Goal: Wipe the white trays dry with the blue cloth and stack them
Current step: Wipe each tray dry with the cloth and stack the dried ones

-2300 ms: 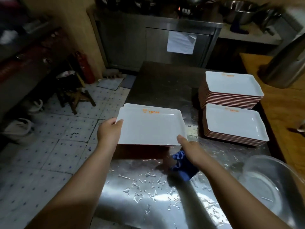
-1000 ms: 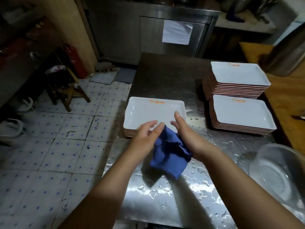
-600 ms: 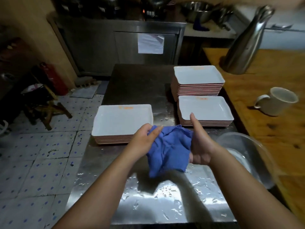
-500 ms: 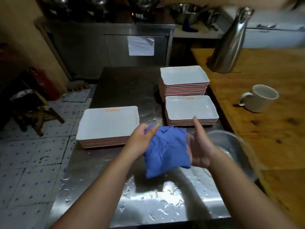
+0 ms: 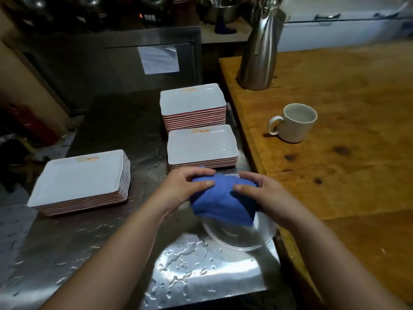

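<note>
Both hands now carry the blue cloth [image 5: 220,203] over the clear bowl [image 5: 240,238], where half a second ago it hung short of the bowl above wet steel. Left hand [image 5: 182,186] and right hand [image 5: 260,193] each pinch the bunched cloth's top edge, thumbs in front, fingers curled behind. Beyond the bowl sits the near stack of white trays [image 5: 202,145], its front edge just behind the knuckles; a taller stack [image 5: 193,104] stands behind that. Left of the bowl, across an open strip of wet steel table [image 5: 93,247], lies the third stack [image 5: 79,177], near the table's left edge. Right of the bowl, the wooden counter [image 5: 335,166] holds a white mug [image 5: 295,123] and a steel jug [image 5: 259,54].
</note>
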